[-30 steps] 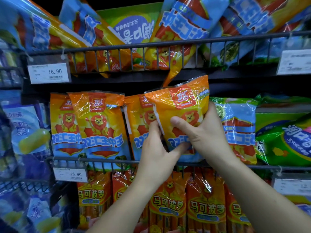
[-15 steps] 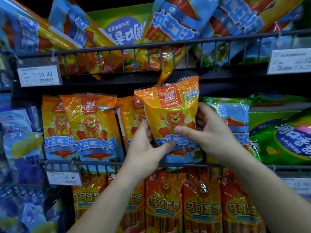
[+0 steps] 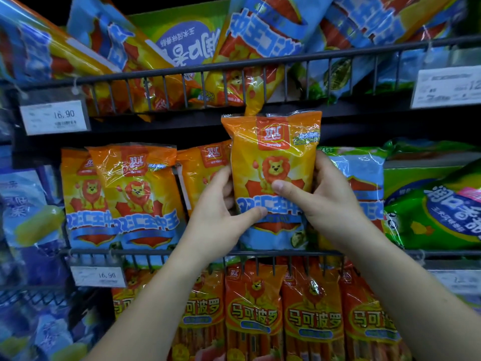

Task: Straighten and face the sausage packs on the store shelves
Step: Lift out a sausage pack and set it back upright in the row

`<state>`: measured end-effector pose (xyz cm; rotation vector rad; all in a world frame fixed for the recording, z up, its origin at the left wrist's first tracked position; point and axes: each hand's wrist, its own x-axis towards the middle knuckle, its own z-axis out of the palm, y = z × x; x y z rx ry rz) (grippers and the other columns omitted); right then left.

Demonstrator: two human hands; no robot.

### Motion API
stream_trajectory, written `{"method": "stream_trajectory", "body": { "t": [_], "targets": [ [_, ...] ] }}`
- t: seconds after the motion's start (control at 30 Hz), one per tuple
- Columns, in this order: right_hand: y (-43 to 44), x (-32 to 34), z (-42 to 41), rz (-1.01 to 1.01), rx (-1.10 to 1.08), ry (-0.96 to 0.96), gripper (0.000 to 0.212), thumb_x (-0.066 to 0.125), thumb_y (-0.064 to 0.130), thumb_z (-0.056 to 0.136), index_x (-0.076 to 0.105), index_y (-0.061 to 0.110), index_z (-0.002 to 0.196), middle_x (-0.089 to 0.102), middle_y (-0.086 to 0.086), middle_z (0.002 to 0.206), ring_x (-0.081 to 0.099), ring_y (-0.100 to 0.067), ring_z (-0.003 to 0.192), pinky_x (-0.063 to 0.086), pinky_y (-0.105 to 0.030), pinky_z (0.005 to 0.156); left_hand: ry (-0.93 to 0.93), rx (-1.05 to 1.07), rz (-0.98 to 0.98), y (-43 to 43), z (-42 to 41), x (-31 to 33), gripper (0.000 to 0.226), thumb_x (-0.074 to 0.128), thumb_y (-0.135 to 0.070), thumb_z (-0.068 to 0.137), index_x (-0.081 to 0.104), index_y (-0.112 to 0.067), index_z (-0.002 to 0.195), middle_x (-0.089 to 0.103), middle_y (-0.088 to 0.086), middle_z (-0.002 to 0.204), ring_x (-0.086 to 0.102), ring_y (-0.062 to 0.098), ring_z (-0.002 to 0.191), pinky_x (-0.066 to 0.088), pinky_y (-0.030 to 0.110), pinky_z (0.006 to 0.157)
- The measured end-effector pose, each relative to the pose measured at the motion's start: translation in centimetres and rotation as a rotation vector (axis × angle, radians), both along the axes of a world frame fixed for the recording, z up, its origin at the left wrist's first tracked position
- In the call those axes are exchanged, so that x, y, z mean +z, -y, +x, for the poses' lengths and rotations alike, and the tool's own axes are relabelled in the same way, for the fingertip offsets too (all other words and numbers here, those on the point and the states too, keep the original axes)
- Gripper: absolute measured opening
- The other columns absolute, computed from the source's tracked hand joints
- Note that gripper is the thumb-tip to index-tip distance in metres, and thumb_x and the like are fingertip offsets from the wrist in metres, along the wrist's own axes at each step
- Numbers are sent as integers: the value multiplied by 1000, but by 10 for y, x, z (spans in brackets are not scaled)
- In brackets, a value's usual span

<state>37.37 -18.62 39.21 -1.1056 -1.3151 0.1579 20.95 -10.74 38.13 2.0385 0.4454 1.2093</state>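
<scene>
Left hand [image 3: 221, 220] and right hand [image 3: 322, 204] grasp the orange lion pack [image 3: 273, 162], upright above the middle rail [image 3: 182, 252]. Left of it, packs overlap; packs above lie tilted, unstraightened.

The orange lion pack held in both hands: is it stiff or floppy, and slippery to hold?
Probably floppy: the film of the orange lion pack is wrinkled, though it stands upright between the left hand and right hand. Likely slippery: the wrap shows glossy glare. It might tip forward, as only a low wire rail fronts the shelf.
</scene>
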Motion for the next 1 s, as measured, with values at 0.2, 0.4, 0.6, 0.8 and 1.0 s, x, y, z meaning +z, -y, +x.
{"method": "stream_trajectory", "body": {
  "t": [0.2,0.4,0.6,0.8,1.0],
  "targets": [
    [3,3,5,-57,-44,74,66,76,37,79,41,31,134,62,13,125,61,-2,114,53,-41,98,27,74,48,10,5,-7,54,80,-22,79,51,-45,117,67,-31,105,66,-7,96,56,19,79],
    [3,3,6,-132,-77,133,60,74,27,86,38,30,133,61,16,122,59,-2,114,51,-39,101,53,270,104,18,14,-28,73,74,-43,83,37,-39,147,58,-17,134,55,3,124,51,34,101],
    [3,1,3,-159,-149,172,64,76,29,85,34,28,134,58,23,111,59,3,103,49,-21,90,-9,475,227,31,21,-41,92,71,-41,85,16,-26,156,42,-7,150,40,11,139,41,37,111],
    [-3,-9,-5,-120,-283,241,102,73,32,88,-3,26,156,46,7,144,51,-8,125,41,-16,99,-79,624,362,29,17,-45,87,74,-34,83,25,-20,153,39,-2,148,35,15,137,37,34,112],
    [1,-19,-10,-67,-394,396,93,66,34,92,1,26,157,25,-1,160,28,-11,140,22,-8,99,-113,593,347,28,18,-49,80,71,-33,86,28,-18,151,36,-2,145,46,19,129,48,38,102]
  ]
}}
